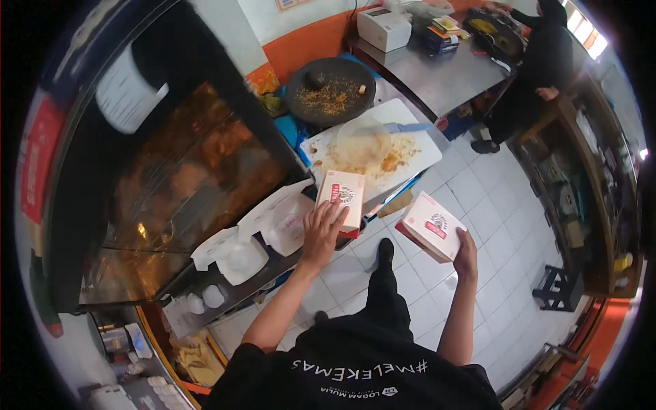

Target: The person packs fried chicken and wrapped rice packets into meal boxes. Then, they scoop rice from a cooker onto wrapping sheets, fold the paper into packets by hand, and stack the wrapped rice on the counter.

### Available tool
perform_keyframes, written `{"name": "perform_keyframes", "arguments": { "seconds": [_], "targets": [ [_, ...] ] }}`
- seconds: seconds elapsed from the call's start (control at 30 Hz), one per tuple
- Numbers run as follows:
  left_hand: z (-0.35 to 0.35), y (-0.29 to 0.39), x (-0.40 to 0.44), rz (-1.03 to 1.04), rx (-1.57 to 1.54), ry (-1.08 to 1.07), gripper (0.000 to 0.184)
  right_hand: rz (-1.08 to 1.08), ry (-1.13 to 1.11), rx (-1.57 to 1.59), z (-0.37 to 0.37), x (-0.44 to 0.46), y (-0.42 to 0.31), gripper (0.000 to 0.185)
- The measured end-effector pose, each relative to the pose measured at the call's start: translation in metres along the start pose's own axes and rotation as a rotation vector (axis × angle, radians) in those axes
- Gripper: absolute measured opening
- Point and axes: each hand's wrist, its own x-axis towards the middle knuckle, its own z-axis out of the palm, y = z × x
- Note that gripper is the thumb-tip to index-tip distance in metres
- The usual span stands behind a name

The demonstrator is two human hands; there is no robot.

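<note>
While the right hand (466, 255) grips a printed box (430, 225), the left hand (322, 234) lies half-spread on a second box (349, 203). Its grip is unclear.

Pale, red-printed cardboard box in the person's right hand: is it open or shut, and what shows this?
Shut, it appears: the box in the right hand shows a flat printed face, with no raised flap visible.

A round dark stone mortar (296, 100) strewn with crumbs sits beside a food-smeared white cutting board (425, 152). Beyond, a white printer (385, 31) stands on a steel table (437, 87), near a black-clad co-worker (540, 65). A black plastic stool (555, 290) stands on white floor tiles (497, 198).
</note>
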Motion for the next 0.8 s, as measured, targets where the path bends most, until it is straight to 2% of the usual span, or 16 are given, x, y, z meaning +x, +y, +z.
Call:
{"name": "perform_keyframes", "arguments": {
  "seconds": [0.13,0.17,0.27,0.37,0.47,0.5,0.6,0.7,0.8],
  "targets": [
    [0.04,0.002,0.026,-0.136,0.058,-0.134,0.057,0.045,-0.131,-0.149,0.035,0.087,-0.062,0.037],
    [0.048,-0.001,0.029,-0.137,0.136,-0.184,0.063,0.04,-0.244,-0.257,0.04,0.114,-0.072,0.039],
    [0.018,0.027,0.066,-0.296,0.066,-0.332,0.08,-0.032,-0.286,-0.55,0.077,0.185,-0.092,0.04],
    [0.014,0.039,0.085,-0.405,-0.006,-0.358,0.101,-0.277,-0.42,-0.921,0.1,0.254,-0.099,0.044],
    [0.032,0.041,0.084,-0.456,0.044,-0.34,0.108,-0.225,-0.404,-0.77,0.111,0.289,-0.102,0.046],
    [0.034,0.044,0.089,-0.514,0.046,-0.309,0.106,-0.146,-0.406,-0.738,0.113,0.293,-0.107,0.049],
    [0.04,0.057,0.094,-0.672,0.03,-0.231,0.098,-0.557,-0.3,-0.995,0.089,0.322,-0.069,0.046],
    [0.039,0.065,0.105,-0.736,-0.037,-0.082,0.087,-1.183,0.037,-1.22,0.123,0.286,-0.093,0.038],
    [0.021,0.077,0.106,-0.66,-0.042,0.014,0.087,-0.588,-0.227,-0.977,0.165,0.223,-0.096,0.031]
  ]
}}
